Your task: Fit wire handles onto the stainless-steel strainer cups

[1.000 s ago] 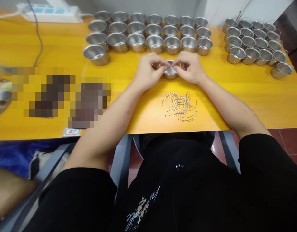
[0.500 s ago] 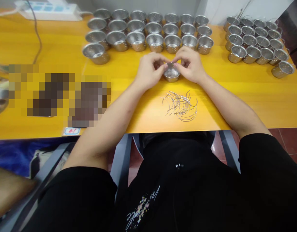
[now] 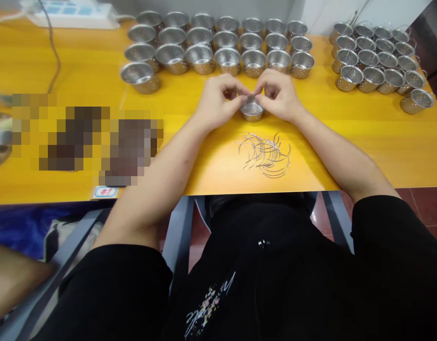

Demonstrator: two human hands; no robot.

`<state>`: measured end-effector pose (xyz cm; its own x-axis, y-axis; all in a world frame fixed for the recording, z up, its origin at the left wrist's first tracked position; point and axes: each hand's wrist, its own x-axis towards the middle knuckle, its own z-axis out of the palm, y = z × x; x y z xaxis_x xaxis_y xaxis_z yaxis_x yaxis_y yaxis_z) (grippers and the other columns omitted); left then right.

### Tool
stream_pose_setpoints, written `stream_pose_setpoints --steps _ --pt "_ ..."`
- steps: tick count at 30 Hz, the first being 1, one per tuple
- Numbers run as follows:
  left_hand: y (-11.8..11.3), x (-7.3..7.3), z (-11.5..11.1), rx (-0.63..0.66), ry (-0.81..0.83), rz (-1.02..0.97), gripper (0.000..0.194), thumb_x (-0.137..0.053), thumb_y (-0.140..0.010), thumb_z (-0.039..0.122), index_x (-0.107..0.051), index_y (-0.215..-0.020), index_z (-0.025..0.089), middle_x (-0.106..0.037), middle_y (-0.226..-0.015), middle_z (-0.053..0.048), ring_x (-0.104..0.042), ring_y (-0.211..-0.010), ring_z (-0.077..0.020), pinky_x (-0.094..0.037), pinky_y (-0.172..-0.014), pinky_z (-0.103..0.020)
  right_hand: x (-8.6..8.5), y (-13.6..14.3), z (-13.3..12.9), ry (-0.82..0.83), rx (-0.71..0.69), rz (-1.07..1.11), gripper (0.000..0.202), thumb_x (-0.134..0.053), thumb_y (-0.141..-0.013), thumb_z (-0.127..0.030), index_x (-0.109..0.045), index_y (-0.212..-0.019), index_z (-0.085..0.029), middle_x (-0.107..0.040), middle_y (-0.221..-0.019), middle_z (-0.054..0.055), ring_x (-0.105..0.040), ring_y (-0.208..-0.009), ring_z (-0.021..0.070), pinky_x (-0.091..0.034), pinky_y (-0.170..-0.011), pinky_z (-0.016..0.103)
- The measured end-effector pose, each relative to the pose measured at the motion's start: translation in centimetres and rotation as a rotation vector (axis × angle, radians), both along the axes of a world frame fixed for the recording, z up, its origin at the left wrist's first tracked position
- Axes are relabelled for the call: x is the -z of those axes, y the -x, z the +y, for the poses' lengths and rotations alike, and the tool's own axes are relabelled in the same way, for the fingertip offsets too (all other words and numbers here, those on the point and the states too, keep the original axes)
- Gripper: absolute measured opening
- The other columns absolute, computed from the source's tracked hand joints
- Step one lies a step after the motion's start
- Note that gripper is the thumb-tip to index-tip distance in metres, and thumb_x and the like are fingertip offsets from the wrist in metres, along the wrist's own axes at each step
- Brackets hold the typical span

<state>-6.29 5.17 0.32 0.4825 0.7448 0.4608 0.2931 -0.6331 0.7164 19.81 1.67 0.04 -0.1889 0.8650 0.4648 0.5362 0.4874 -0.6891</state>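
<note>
A small perforated metal cup (image 3: 252, 113) stands upright on the yellow table, between my two hands. My left hand (image 3: 221, 102) is closed in a pinch on the left side of its rim. From the right, my right hand (image 3: 279, 97) pinches the rim too, and the fingertips of both hands nearly meet over the cup's far side. Whether a thin wire is also between the fingers I cannot make out. Nearer to me lies a loose pile of curved wire handles (image 3: 266, 154).
Rows of perforated metal cups (image 3: 227, 61) stand at the back. More cups, some with wires, form a group (image 3: 373, 78) at the right. A white power strip (image 3: 76, 14) with a cable lies back left. Blurred-out dark items (image 3: 129, 151) lie left; another person's limb (image 3: 15, 284) shows lower left.
Both hands stay at the cup's rim, with only a slight shift of the fingers. The wire pile and the rows of cups are unchanged.
</note>
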Motion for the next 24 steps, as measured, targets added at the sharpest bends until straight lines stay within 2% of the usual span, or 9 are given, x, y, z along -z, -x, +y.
stream_pose_setpoints --steps 3,5,9,14,16,20,24 --pt "0.0 -0.3 -0.3 0.03 0.003 -0.013 0.02 -0.088 -0.091 0.057 -0.094 -0.096 0.039 -0.086 -0.1 -0.009 -0.077 -0.091 -0.0372 -0.068 -0.093 -0.061 -0.1 0.4 -0.5 0.054 -0.004 0.017 0.037 -0.098 -0.103 -0.05 -0.07 -0.091 -0.028 -0.065 -0.083 0.001 -0.06 -0.074 0.0222 -0.067 -0.081 0.041" --pt "0.0 -0.5 -0.5 0.039 0.023 -0.021 0.019 -0.089 -0.088 0.055 -0.092 -0.093 0.037 -0.086 -0.099 -0.009 -0.078 -0.09 -0.0362 -0.069 -0.091 -0.059 -0.3 0.5 -0.8 0.073 -0.008 0.01 0.035 -0.096 -0.101 -0.048 -0.069 -0.089 -0.028 -0.065 -0.08 0.001 -0.061 -0.075 0.0231 -0.067 -0.08 0.042" --pt "-0.1 -0.9 -1.2 0.062 0.078 -0.016 0.019 -0.092 -0.083 0.051 -0.089 -0.093 0.035 -0.086 -0.098 -0.009 -0.081 -0.095 -0.0367 -0.072 -0.093 -0.057 -0.8 0.3 -1.3 0.092 -0.036 -0.05 0.028 -0.092 -0.096 -0.041 -0.07 -0.085 -0.028 -0.064 -0.076 0.001 -0.064 -0.077 0.0243 -0.068 -0.081 0.042" --pt "-0.2 -1.0 -1.6 0.103 0.094 -0.01 0.019 -0.093 -0.082 0.048 -0.09 -0.094 0.033 -0.089 -0.102 -0.009 -0.085 -0.097 -0.0376 -0.074 -0.1 -0.059 -1.0 -0.6 -1.2 0.078 -0.09 -0.108 0.024 -0.096 -0.09 -0.035 -0.074 -0.084 -0.028 -0.069 -0.08 0.002 -0.062 -0.079 0.0241 -0.068 -0.082 0.042" --pt "-0.3 -1.0 -1.5 0.099 0.092 -0.006 0.018 -0.093 -0.083 0.049 -0.09 -0.094 0.034 -0.09 -0.102 -0.009 -0.085 -0.096 -0.0379 -0.074 -0.1 -0.06 -0.7 -0.9 -0.9 0.072 -0.109 -0.109 0.028 -0.098 -0.094 -0.041 -0.075 -0.086 -0.028 -0.07 -0.083 0.003 -0.061 -0.078 0.0242 -0.068 -0.083 0.043" --pt "-0.5 -0.4 -1.0 0.04 0.061 -0.028 0.02 -0.09 -0.088 0.052 -0.091 -0.097 0.035 -0.089 -0.099 -0.009 -0.083 -0.093 -0.0377 -0.07 -0.095 -0.058 0.1 -0.9 -0.2 0.044 -0.061 -0.095 0.045 -0.095 -0.106 -0.065 -0.074 -0.09 -0.028 -0.071 -0.089 0.005 -0.065 -0.083 0.0269 -0.069 -0.088 0.046" --pt "-0.7 0.3 -0.2 -0.023 0.034 -0.041 0.022 -0.089 -0.089 0.056 -0.091 -0.097 0.036 -0.087 -0.093 -0.008 -0.077 -0.084 -0.0364 -0.066 -0.086 -0.057 0.8 -0.6 0.4 -0.022 0.012 -0.064 0.057 -0.092 -0.107 -0.082 -0.078 -0.095 -0.028 -0.075 -0.102 0.009 -0.068 -0.088 0.0284 -0.07 -0.088 0.047"
